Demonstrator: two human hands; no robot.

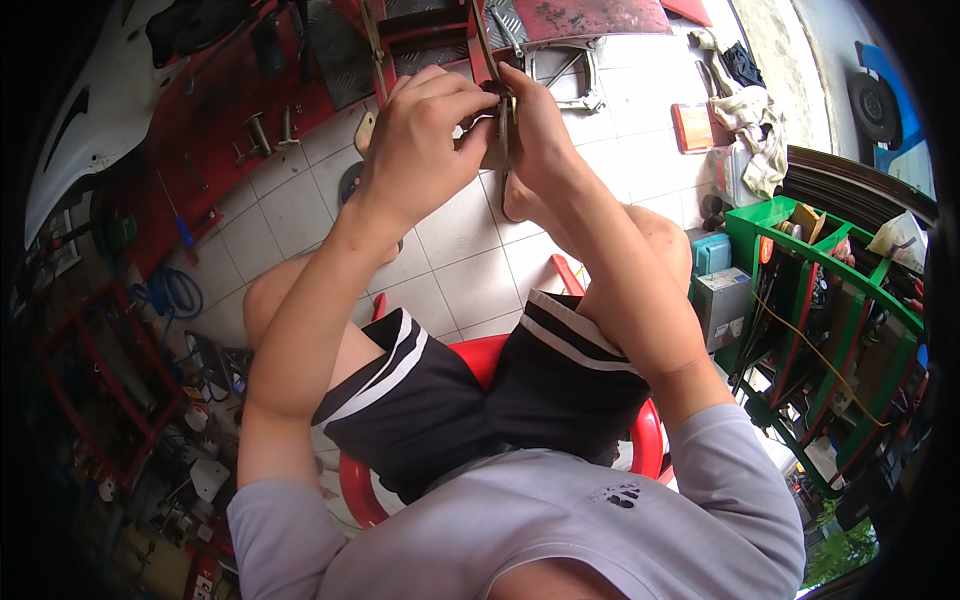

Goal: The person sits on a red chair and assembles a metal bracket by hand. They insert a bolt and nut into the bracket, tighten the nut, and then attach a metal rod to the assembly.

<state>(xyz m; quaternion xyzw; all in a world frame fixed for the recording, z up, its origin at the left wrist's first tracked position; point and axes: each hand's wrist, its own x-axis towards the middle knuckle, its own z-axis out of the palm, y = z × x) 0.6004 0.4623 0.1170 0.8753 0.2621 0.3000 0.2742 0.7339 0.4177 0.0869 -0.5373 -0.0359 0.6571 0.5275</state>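
Both my hands are raised together in front of my knees, around a small flat metal part (497,150) with a dark upper end; its exact kind is too small and covered to make out. My left hand (425,130) has its fingers bent and closed on the part's left side, thumb tip against it. From the other side, my right hand (535,130) grips the same part, thumb and fingers partly hidden. Just beyond the hands stands a red metal frame (425,28). A silvery metal bracket (592,95) lies on the tiles to the right of it.
I sit on a red plastic chair (355,490). Metal bolts (258,132) stand at the red platform's edge, left. A screwdriver (184,232) and a coiled blue hose (172,292) lie left. Right are an orange box (691,128), a rag (745,115) and a green tool rack (765,212).
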